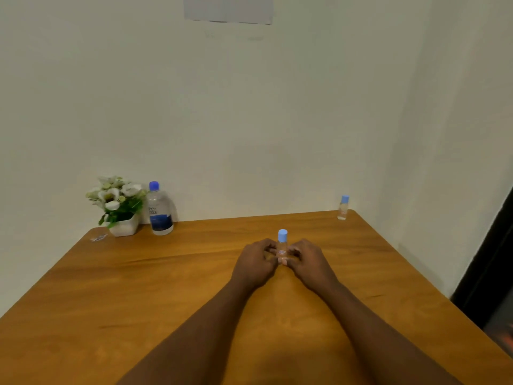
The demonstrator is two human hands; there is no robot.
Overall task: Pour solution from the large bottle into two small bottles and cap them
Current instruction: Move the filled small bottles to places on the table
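Observation:
A small clear bottle (282,245) with a light blue cap stands upright on the wooden table (166,287), near its middle. My left hand (256,262) and my right hand (308,261) hold it from both sides, fingertips curled round its lower body. A second small capped bottle (343,207) stands at the table's far right corner. The large bottle (160,209), clear with a blue cap and a blue label, stands upright at the far left by the wall.
A white pot of white flowers (119,205) sits left of the large bottle. A small scrap of clear wrapper (98,237) lies near the far left corner. A pale wall runs behind the table; a dark edge (483,273) rises on the right.

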